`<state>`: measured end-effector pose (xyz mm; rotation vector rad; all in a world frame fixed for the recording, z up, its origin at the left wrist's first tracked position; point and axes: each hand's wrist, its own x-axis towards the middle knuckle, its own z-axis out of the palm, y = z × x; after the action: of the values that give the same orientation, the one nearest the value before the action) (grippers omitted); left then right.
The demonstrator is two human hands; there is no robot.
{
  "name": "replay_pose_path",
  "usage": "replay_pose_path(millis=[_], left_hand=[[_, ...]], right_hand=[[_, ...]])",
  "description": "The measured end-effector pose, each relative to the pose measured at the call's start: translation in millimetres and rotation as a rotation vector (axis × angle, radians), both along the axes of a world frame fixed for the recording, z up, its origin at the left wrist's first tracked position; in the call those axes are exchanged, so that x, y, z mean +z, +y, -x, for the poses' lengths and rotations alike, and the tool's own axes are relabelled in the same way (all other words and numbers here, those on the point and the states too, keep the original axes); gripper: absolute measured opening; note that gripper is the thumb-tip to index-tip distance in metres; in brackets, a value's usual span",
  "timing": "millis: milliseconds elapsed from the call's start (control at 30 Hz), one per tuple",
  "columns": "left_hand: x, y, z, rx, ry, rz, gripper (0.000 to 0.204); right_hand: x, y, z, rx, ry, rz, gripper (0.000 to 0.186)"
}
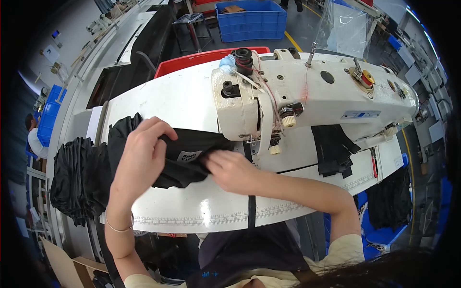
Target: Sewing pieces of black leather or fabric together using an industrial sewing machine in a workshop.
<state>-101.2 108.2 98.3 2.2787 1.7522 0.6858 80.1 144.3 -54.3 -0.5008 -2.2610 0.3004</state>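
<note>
On the white worktop [168,103], beside the sewing machine [307,89], lies the black cloth [197,138], which I seem to be arranging. My left hand [141,156] curves loosely, thumb apart; whether my right hand [233,171] pinches the fold, I cannot tell. Smoothing it flat should come next.

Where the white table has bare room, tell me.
Free: the tabletop between the red bin, the sewing machine and the handled cloth; also the front stretch between that cloth and the ruler marks, left of the black strap. Crowded: the left end, by piled fabric, and in front of the machine, by black pieces.
</note>
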Motion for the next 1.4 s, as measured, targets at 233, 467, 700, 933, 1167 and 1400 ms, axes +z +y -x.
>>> replay_pose_path(millis=[233,467,700,933,1167,1400], left_hand=[[-99.8,-25.3,-43.8,-0.203,0.024,-0.219,0.023],[-98.3,-20.2,-30.8,-0.112,-0.067,0.025,0.024],[-103.2,-14.6,-5.5,-0.189,0.340,-0.003,0.015],[-76.2,-16.1,-27.0,-0.214,0.345,-0.199,0.053],[-113.5,-20.2,-49.9,-0.076,-0.022,-0.280,0.022],[-132.6,-10.1,-73.2,-0.229,0.177,-0.468,0.028]], right_hand=[[-8.8,-7.6,-34.5,0.057,0.068,0.038,0.032],[-7.3,4.7,-49.9,0.077,-0.032,0.003,0.017],[2.3,-8.3,-44.4,0.017,0.041,-0.038,0.018],[-3.4,-9.7,-36.0,-0.069,0.079,0.045,0.014],[3.2,-40.9,-73.0,-0.023,-0.117,0.092,0.035],[29.3,-69.3,-90.3,0.266,-0.572,0.056,0.065]])
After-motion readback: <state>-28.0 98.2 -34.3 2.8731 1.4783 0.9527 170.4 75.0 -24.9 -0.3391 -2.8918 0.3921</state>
